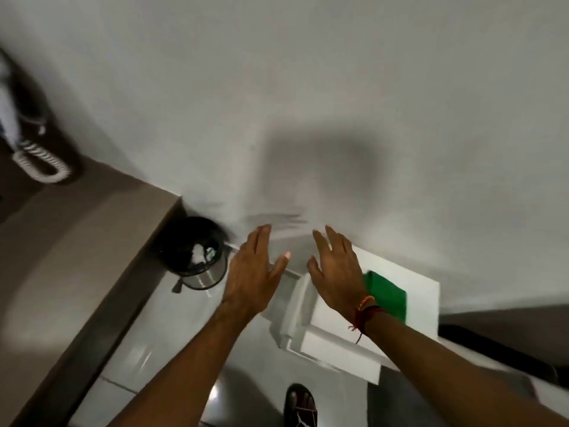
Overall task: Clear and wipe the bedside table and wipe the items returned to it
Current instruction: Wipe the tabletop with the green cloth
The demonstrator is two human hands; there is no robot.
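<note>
Nearest to me, at the bottom edge, I see a foot in a dark sandal [300,405] on the pale glossy floor tiles [172,306]. Both forearms reach up from the bottom of the view. My left hand [252,272] is spread flat with the fingers together and the thumb out, holding nothing, hanging over the gap between the bin and the white bedside table [421,291]. My right hand [337,266] is likewise wide and empty, palm down over the table's near-left corner; I cannot tell whether it touches the top. A red and orange thread band [365,309] sits on that wrist.

The table is to the right, low and white, with a stepped front edge. A folded green cloth [389,295] lies on its top, just right of my right wrist (partly hidden by it).

Left of my left hand stands a black waste bin [195,254] with crumpled white scraps inside, against a grey-brown ledge [77,257]. Far left, blurred, a white coiled phone cord [40,164] lies on a dark surface. Beyond everything is a plain white wall [308,72] carrying a soft shadow.
</note>
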